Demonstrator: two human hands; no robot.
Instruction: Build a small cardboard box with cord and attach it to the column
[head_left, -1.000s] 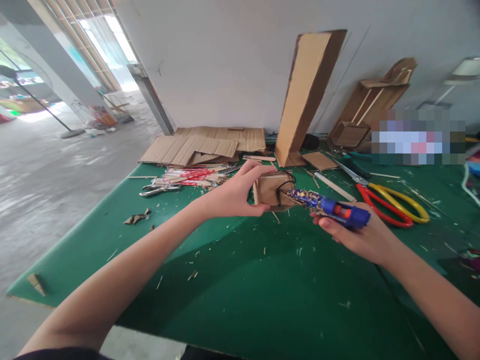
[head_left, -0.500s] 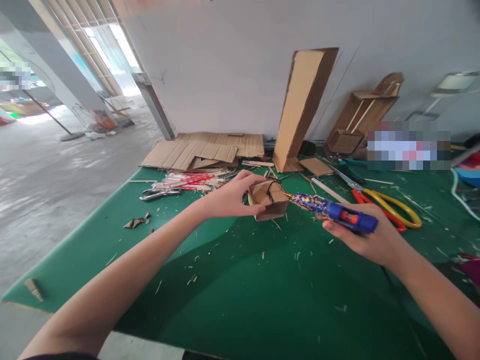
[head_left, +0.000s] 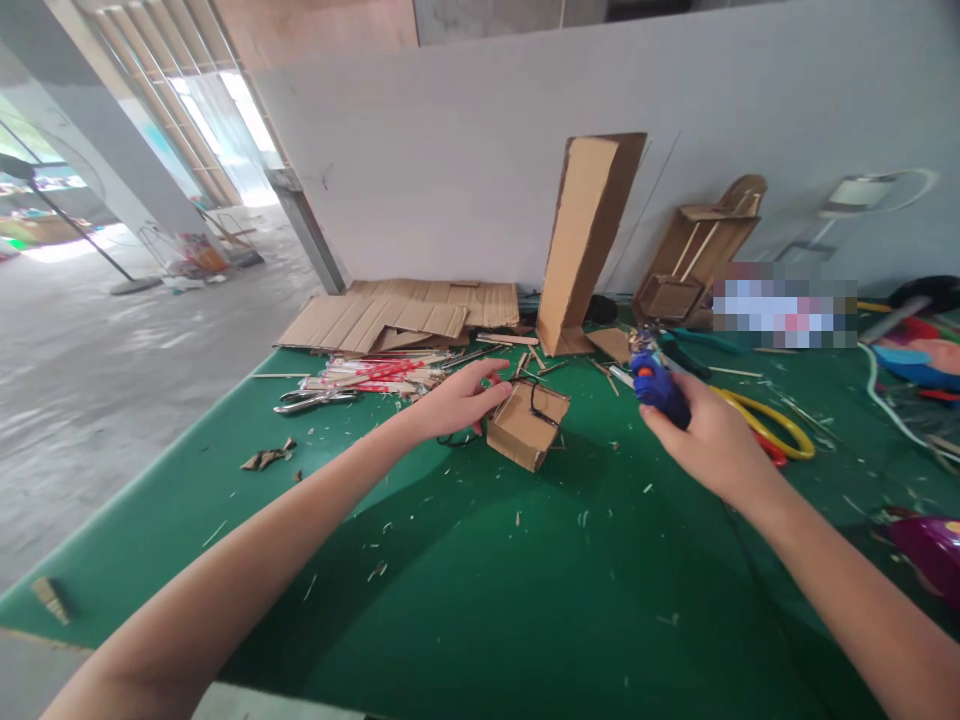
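A small cardboard box [head_left: 521, 428] with a black cord [head_left: 534, 400] on its top sits tilted at the middle of the green table. At its upper left corner my left hand [head_left: 466, 400] grips the edge, some fingers partly hidden behind it. A dark loop shows beneath that hand. Well right of the box, my right hand [head_left: 709, 430] is wrapped round a blue glue gun [head_left: 656, 385], whose crusted nozzle points away from me. Just beyond this hand lie scissors [head_left: 772, 420] with yellow and red handles.
Cardboard sheets [head_left: 375, 310], wooden sticks in red-and-white wrappers [head_left: 382, 375] and pliers [head_left: 315, 400] lie at the back left. A tall cardboard channel [head_left: 585, 240] stands near the wall. Another cardboard construction [head_left: 697, 255] leans farther right. Scraps litter the green table [head_left: 480, 590].
The glue gun has moved away from the box, to the right and back, and turned to point away. The box has turned in my left hand, showing another side.
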